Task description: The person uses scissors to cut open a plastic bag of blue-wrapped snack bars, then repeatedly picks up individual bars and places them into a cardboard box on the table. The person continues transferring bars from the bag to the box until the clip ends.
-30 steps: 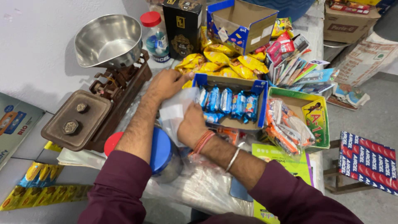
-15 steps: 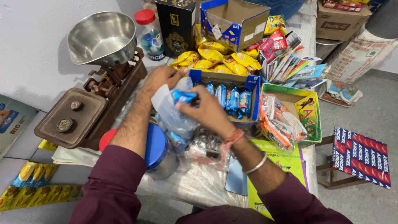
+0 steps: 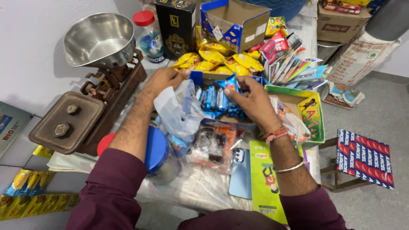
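Note:
My left hand (image 3: 164, 81) pinches the top of a thin clear plastic bag (image 3: 177, 113) that hangs down in front of the blue display box (image 3: 197, 77) of blue snack packets. My right hand (image 3: 251, 100) reaches into that box and grips one blue packet (image 3: 230, 83) at the row's top. More blue packets (image 3: 215, 100) stand side by side in the box. A few small items show through the bag's bottom, near a blue-lidded jar (image 3: 156, 149).
A brown balance scale (image 3: 85, 115) with a steel bowl (image 3: 99, 39) stands at the left. Yellow snack packs (image 3: 217, 59), a black box (image 3: 177, 25), an open carton (image 3: 238, 23) and a green sweets box (image 3: 304, 115) crowd the back and right. A phone (image 3: 240, 172) lies near me.
My right hand has left the bag's mouth, reached right into the blue box and closed on a packet. My left hand has stayed up, holding the bag open.

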